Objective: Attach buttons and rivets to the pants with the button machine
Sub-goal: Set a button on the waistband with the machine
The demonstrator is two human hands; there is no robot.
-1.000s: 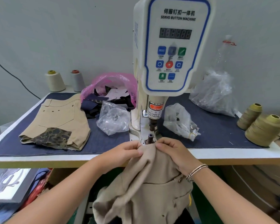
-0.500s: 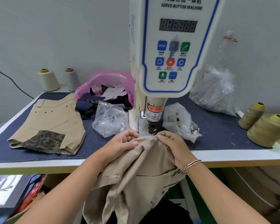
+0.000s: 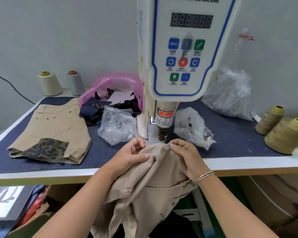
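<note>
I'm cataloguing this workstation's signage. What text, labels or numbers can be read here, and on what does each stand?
"SERVO BUTTON MACHINE": top of the button machine, its upper edge cut off.
"MENU": blue button on its panel.
"WARNING", "TAKE CARE OF YOUR FINGER": warning label, partly hidden.
Digit display: unlit.
Captions under the buttons: too small.

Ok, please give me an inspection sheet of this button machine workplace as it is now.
Surface: table covered with a dark blue cloth.
Job's things: beige pants held under the servo button machine; a red laser dot lies on the fabric.
Clutter: folded pants, pink bag of scraps, three clear bags, four thread cones.
Grippers: left hand and right hand pinch the pants.
Cables: black cable on the wall.
Surroundings: grey wall; cardboard below the table.
</note>
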